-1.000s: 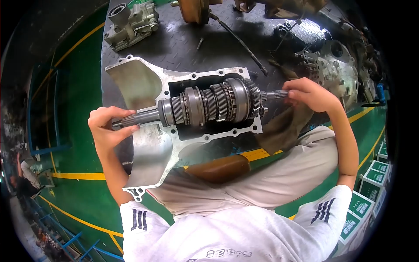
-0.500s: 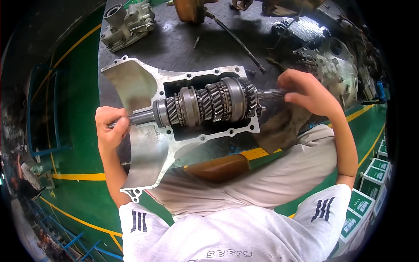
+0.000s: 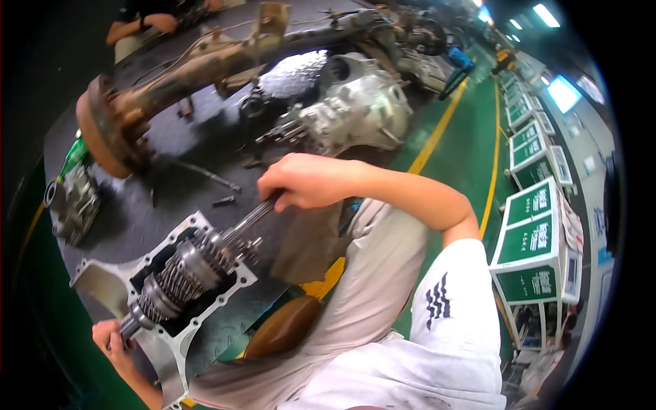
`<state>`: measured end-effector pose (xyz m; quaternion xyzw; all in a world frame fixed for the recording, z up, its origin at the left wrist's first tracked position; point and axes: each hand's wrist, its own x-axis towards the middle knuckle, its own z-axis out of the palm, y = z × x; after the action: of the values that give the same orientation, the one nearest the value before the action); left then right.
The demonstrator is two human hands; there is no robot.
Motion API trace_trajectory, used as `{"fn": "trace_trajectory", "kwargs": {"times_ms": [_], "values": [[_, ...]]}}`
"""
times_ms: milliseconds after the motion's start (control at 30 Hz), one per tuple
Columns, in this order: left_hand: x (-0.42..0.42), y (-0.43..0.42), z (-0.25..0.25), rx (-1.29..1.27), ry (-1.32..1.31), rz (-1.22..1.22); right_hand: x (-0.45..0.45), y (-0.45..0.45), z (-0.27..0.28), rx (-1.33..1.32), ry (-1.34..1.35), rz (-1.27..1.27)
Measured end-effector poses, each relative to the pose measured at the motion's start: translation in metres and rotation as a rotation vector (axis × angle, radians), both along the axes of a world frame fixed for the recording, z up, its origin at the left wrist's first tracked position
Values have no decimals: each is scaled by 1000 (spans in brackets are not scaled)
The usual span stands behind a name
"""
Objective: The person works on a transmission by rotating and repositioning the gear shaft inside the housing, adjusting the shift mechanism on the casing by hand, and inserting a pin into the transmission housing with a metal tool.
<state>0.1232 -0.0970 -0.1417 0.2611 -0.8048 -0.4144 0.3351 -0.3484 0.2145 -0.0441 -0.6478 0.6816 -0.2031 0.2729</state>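
Between the person's hands, a grey metal gear shaft (image 3: 179,277), stacked with slant-toothed gears and smooth shiny collars, lies slantwise across an open pale housing (image 3: 244,276), the left hand (image 3: 109,337) curled around one end, the right hand (image 3: 301,181) around the other, thinner one.

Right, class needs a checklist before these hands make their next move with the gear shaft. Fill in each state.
1. Left hand gripping one end of the gear shaft: ok.
2. Right hand gripping the opposite end: ok.
3. Gears lined up over the housing opening: ok.
4. Shaft fully seated: cannot tell.
5. Bench clear of loose parts: not ok, a short pin lies near the housing.
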Motion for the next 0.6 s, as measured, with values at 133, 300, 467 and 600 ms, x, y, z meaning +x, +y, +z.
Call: {"fn": "trace_trajectory", "kwargs": {"times_ms": [133, 300, 467, 600], "values": [[7, 6, -5, 192, -5, 118, 4, -1, -1, -90, 65, 38], [-9, 14, -4, 114, -18, 216, 7, -10, -3, 122, -68, 102], [-20, 23, -10, -463, 57, 132, 8, -14, 2, 173, -55, 131], [-29, 35, 14, -318, 53, 105, 19, -13, -1, 1, 198, 74]]}}
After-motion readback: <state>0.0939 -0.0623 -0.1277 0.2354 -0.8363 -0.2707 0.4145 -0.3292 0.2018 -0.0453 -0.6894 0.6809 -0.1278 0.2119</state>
